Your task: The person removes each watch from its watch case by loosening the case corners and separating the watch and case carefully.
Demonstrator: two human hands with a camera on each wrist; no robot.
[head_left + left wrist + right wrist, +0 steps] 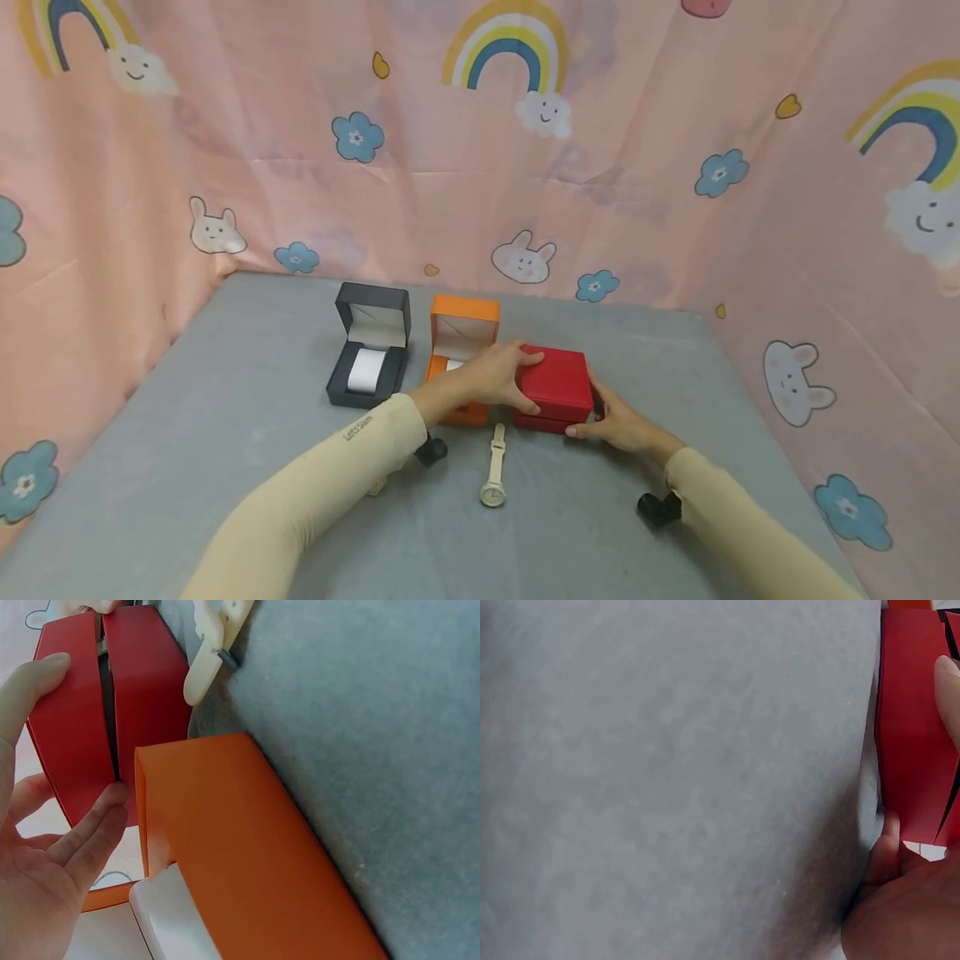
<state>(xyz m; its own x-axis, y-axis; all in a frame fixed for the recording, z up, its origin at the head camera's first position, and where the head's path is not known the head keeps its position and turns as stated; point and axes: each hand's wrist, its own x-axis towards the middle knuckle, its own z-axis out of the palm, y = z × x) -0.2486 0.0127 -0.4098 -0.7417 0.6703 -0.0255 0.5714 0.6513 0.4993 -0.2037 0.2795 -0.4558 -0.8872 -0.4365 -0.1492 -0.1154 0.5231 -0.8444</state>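
A red watch box (pixel 555 382) stands at the right of a row of boxes, its lid parted from the base by a narrow dark gap in the left wrist view. My left hand (pixel 491 377) holds the lid, thumb (pixel 46 673) on the front and fingers at the left side. On the right side my right hand (pixel 622 425) grips the lower part, its thumb (pixel 949 694) against the front. Just in front lies a cream wristwatch (pixel 494 475), strap stretched out. Beside the left hand, an orange watch box (pixel 225 817) stands with its lid raised, partly hidden by that hand.
Further left a dark grey watch box (pixel 367 371) stands open with a white cushion (pixel 367 370) inside. A small cream object (pixel 377 486) is mostly hidden behind the left sleeve. A grey cloth covers the table (pixel 570 533); a pink patterned curtain (pixel 420 200) hangs behind.
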